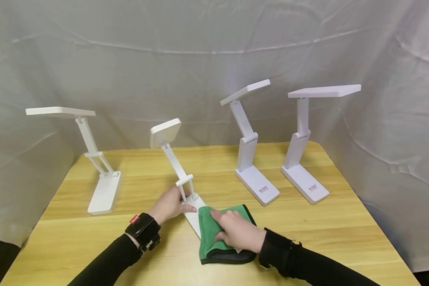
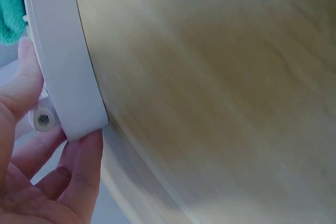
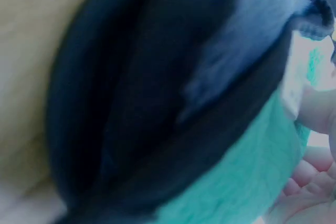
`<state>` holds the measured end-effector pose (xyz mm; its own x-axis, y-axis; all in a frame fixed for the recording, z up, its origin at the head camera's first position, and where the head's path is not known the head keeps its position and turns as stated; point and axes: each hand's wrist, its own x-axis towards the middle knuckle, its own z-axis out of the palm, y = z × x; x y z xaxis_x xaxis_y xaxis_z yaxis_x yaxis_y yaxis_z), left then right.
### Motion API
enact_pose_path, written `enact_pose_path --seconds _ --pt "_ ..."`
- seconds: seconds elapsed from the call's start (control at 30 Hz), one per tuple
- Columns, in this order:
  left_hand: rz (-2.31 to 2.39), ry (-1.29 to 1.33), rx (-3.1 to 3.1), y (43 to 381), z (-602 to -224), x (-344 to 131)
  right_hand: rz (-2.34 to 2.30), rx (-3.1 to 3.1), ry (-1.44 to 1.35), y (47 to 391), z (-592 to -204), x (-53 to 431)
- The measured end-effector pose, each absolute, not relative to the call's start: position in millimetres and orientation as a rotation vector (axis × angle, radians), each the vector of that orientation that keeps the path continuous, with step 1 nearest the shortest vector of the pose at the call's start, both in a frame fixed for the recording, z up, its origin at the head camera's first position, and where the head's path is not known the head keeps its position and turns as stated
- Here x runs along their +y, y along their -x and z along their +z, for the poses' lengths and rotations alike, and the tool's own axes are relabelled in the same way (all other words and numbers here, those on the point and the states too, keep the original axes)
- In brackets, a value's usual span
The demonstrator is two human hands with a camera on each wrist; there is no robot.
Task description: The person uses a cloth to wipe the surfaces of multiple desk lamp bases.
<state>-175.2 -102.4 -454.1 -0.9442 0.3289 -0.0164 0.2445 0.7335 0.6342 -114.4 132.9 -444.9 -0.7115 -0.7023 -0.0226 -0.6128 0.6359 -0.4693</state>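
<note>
A white folding desk lamp (image 1: 175, 163) stands left of the table's middle, its base pointing toward me. My left hand (image 1: 169, 205) holds the back end of that base by the hinge. In the left wrist view, the thumb lies along the top of the lamp base (image 2: 63, 61) and fingers press its end. My right hand (image 1: 240, 231) grips a folded green cloth (image 1: 208, 234) with black edging, which covers the base's front part. The right wrist view shows the cloth (image 3: 226, 182) close up and blurred, with the thumb and curled fingers at its right side.
Another white lamp (image 1: 104, 192) stands at the left of the wooden table (image 1: 343, 238). Two more lamps, one (image 1: 257, 184) right of centre and one (image 1: 305, 182) farther right, have printed bases. A grey curtain (image 1: 186, 71) hangs behind and along the sides.
</note>
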Motion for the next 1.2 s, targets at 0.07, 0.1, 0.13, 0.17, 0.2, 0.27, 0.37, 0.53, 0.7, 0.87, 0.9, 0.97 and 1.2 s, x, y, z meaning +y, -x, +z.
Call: enact_pose_path --seconds 0.07,0.1,0.13,0.17,0.2,0.27,0.37,0.53,0.7,0.87,0.9,0.97,1.2 --pt "1.018 -0.458 2.808 175 -454 -102 -0.775 2.600 0.972 119 -444 136" --pt "1.025 -0.452 2.810 175 -454 -102 -0.842 2.575 0.927 121 -444 137" --pt "1.028 -0.451 2.811 175 -454 -102 -0.900 2.556 0.888 124 -444 138" --pt "1.033 -0.450 2.810 175 -455 -102 -0.953 2.542 0.849 126 -445 137" --pt "1.042 -0.447 2.806 175 -455 -102 -0.995 2.540 0.822 129 -445 136" --pt "1.057 -0.441 2.803 174 -455 -103 -1.047 2.550 0.799 138 -447 129" --pt "1.053 -0.444 2.814 174 -456 -104 -1.058 2.594 0.790 153 -448 117" --pt "1.022 -0.437 2.830 173 -455 -103 -1.045 2.616 0.831 161 -450 109" --pt "1.041 -0.451 2.817 173 -455 -104 -1.016 2.612 0.934 144 -452 126" --pt "0.995 -0.609 2.828 171 -456 -110 -1.012 2.598 0.944 131 -451 138" --pt "0.967 -0.645 2.843 170 -456 -111 -1.005 2.601 0.937 131 -451 139" --pt "0.924 -0.682 2.882 167 -456 -112 -1.003 2.604 0.921 131 -450 138" --pt "0.880 -0.685 3.041 161 -461 -106 -0.971 2.661 0.873 152 -449 119"
